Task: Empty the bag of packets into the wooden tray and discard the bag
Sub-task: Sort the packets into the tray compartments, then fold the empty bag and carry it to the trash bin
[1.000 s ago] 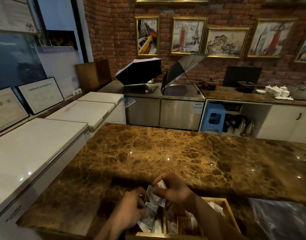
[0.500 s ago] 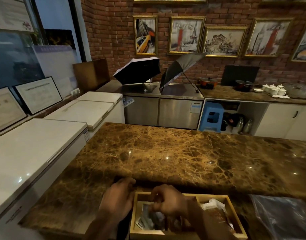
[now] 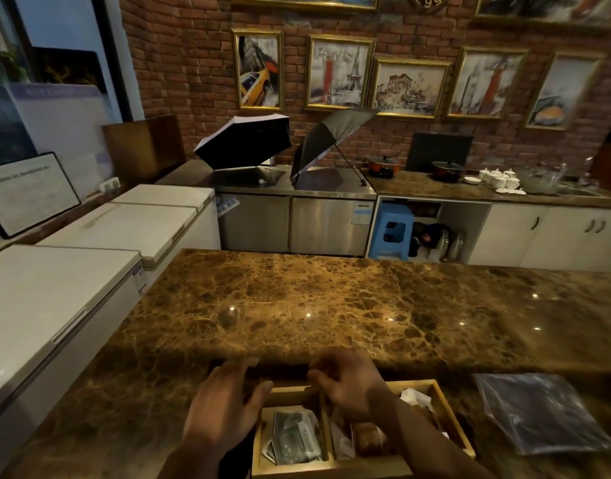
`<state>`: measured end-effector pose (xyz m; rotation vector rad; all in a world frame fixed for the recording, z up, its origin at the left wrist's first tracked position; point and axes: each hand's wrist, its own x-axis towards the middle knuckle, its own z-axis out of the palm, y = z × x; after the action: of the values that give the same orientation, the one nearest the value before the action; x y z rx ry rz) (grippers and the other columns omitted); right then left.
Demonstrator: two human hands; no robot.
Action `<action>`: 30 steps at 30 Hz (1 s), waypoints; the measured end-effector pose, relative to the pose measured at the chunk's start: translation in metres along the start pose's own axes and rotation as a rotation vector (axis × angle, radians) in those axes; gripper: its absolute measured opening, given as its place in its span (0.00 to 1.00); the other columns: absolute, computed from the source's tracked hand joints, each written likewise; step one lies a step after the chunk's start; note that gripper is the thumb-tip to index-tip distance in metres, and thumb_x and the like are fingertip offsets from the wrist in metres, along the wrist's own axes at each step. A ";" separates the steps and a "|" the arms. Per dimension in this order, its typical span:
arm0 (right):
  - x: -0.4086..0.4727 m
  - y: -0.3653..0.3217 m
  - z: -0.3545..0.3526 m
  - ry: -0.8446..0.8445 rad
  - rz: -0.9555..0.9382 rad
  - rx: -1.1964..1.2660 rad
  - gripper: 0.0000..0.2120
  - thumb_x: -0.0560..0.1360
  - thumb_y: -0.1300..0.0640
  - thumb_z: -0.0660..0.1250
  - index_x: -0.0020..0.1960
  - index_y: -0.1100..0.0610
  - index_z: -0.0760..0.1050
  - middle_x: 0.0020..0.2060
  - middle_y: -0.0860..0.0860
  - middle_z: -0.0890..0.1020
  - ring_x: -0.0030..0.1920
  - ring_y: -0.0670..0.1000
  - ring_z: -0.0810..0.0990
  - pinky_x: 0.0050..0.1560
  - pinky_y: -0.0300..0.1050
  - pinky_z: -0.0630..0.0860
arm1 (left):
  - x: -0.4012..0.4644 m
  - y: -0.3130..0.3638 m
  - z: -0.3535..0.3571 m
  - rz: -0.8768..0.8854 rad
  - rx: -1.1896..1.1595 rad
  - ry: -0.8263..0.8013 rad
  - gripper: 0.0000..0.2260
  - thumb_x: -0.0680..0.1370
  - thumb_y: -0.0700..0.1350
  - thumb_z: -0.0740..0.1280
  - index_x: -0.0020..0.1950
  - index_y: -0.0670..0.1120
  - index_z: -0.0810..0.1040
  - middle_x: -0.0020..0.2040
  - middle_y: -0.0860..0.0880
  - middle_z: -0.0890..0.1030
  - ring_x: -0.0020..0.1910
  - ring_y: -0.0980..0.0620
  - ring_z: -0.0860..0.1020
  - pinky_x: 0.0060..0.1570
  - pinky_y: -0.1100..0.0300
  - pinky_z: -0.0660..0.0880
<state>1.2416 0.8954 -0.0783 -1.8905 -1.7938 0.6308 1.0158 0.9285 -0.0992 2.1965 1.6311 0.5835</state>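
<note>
Packets (image 3: 294,438) lay in the wooden tray (image 3: 366,470); our left hand (image 3: 224,413) hovered released, the right hand (image 3: 352,385) loosely curled, grasping nothing. Next, we judged: discard the bag (image 3: 542,413) on the table (image 3: 331,305).

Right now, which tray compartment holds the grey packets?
The leftmost compartment of the wooden tray holds the grey packets; the others hold brownish and white ones.

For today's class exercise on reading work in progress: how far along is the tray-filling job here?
Done: grey printed packets lie in the left compartment of the divided wooden tray, and the clear plastic bag lies flat on the brown marble counter. In hand: nothing visible; the left hand and right hand hover over the tray. Left: discarding the bag.
</note>
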 end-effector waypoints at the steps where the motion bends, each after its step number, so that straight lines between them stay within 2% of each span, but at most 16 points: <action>1: -0.003 0.001 -0.003 0.017 0.016 0.006 0.05 0.76 0.44 0.68 0.49 0.42 0.80 0.45 0.42 0.84 0.46 0.40 0.82 0.53 0.46 0.82 | 0.002 0.001 0.001 -0.006 0.000 -0.018 0.24 0.77 0.64 0.64 0.72 0.57 0.71 0.68 0.55 0.76 0.68 0.55 0.72 0.65 0.59 0.70; 4: -0.014 0.004 -0.017 0.051 0.047 0.007 0.09 0.77 0.42 0.68 0.54 0.43 0.79 0.50 0.40 0.82 0.52 0.40 0.79 0.58 0.45 0.79 | 0.005 0.011 0.002 -0.019 -0.008 -0.049 0.27 0.77 0.66 0.62 0.74 0.58 0.67 0.72 0.55 0.73 0.71 0.54 0.69 0.70 0.56 0.67; 7: -0.026 0.011 -0.032 0.071 0.063 -0.087 0.19 0.76 0.40 0.68 0.65 0.44 0.75 0.63 0.46 0.76 0.65 0.48 0.72 0.68 0.46 0.71 | 0.009 0.027 0.004 -0.044 -0.016 -0.051 0.30 0.77 0.67 0.61 0.77 0.58 0.64 0.75 0.53 0.69 0.74 0.51 0.66 0.73 0.54 0.64; 9: -0.034 0.020 -0.041 0.074 0.066 -0.106 0.25 0.75 0.39 0.68 0.69 0.45 0.72 0.68 0.47 0.74 0.69 0.49 0.70 0.70 0.45 0.67 | 0.011 0.042 0.008 -0.031 -0.024 -0.069 0.33 0.76 0.69 0.60 0.78 0.57 0.62 0.78 0.54 0.65 0.76 0.51 0.64 0.75 0.53 0.62; 10: -0.038 0.023 -0.046 0.065 0.057 -0.105 0.28 0.74 0.35 0.67 0.70 0.45 0.72 0.68 0.47 0.75 0.69 0.49 0.70 0.70 0.45 0.67 | 0.012 0.049 0.011 -0.024 -0.028 -0.081 0.34 0.75 0.70 0.60 0.78 0.57 0.60 0.79 0.54 0.63 0.77 0.51 0.62 0.76 0.52 0.60; 12: -0.049 0.038 -0.059 0.061 0.045 -0.126 0.39 0.68 0.23 0.59 0.72 0.44 0.70 0.68 0.47 0.76 0.70 0.50 0.71 0.70 0.47 0.68 | 0.014 0.071 0.018 0.000 -0.003 -0.099 0.36 0.75 0.71 0.58 0.79 0.57 0.57 0.80 0.53 0.60 0.78 0.51 0.58 0.77 0.52 0.56; 14: -0.057 0.054 -0.071 0.075 0.030 -0.164 0.45 0.65 0.18 0.51 0.73 0.44 0.69 0.68 0.49 0.75 0.71 0.52 0.70 0.72 0.51 0.66 | 0.015 0.091 0.021 0.026 0.029 -0.103 0.38 0.74 0.73 0.56 0.80 0.57 0.55 0.81 0.52 0.59 0.80 0.50 0.56 0.79 0.51 0.53; 17: -0.074 0.079 -0.103 0.040 0.127 -0.202 0.37 0.72 0.25 0.59 0.75 0.44 0.65 0.74 0.48 0.67 0.75 0.54 0.63 0.77 0.51 0.60 | 0.014 0.128 0.035 0.091 0.113 -0.121 0.40 0.74 0.75 0.52 0.81 0.56 0.53 0.82 0.50 0.56 0.80 0.49 0.53 0.80 0.50 0.49; 19: -0.081 0.096 -0.121 -0.003 0.155 -0.236 0.38 0.73 0.27 0.59 0.77 0.44 0.61 0.77 0.49 0.63 0.78 0.55 0.57 0.79 0.52 0.55 | 0.012 0.144 0.044 0.107 0.140 -0.122 0.43 0.71 0.77 0.49 0.81 0.57 0.52 0.82 0.51 0.55 0.81 0.49 0.52 0.80 0.49 0.48; 21: -0.095 0.122 -0.145 -0.015 0.182 -0.250 0.40 0.73 0.26 0.58 0.79 0.44 0.57 0.79 0.51 0.58 0.80 0.56 0.53 0.80 0.54 0.49 | 0.011 0.171 0.058 0.134 0.167 -0.121 0.49 0.65 0.81 0.41 0.81 0.58 0.53 0.82 0.51 0.55 0.81 0.49 0.50 0.80 0.48 0.47; 23: -0.105 0.145 -0.164 0.015 0.207 -0.249 0.40 0.73 0.27 0.59 0.79 0.43 0.55 0.80 0.51 0.57 0.80 0.55 0.52 0.80 0.54 0.49 | 0.009 0.196 0.068 0.155 0.200 -0.133 0.52 0.61 0.82 0.37 0.80 0.58 0.54 0.82 0.51 0.55 0.81 0.49 0.51 0.80 0.48 0.46; 27: -0.126 0.193 -0.199 0.084 0.222 -0.269 0.42 0.72 0.27 0.60 0.80 0.44 0.55 0.80 0.50 0.57 0.80 0.56 0.53 0.79 0.53 0.53 | 0.003 0.255 0.086 0.153 0.170 -0.191 0.40 0.73 0.75 0.52 0.81 0.59 0.50 0.83 0.50 0.51 0.81 0.48 0.48 0.79 0.48 0.45; 30: -0.141 0.230 -0.220 0.077 0.264 -0.296 0.42 0.72 0.27 0.61 0.80 0.43 0.53 0.81 0.51 0.56 0.80 0.56 0.52 0.80 0.55 0.52 | -0.001 0.291 0.103 0.189 0.168 -0.195 0.42 0.70 0.77 0.51 0.81 0.59 0.51 0.82 0.50 0.52 0.81 0.46 0.49 0.79 0.48 0.48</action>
<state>1.5512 0.7405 -0.0421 -2.3415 -1.6773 0.3867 1.3064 0.8427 -0.0417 2.4603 1.4296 0.2772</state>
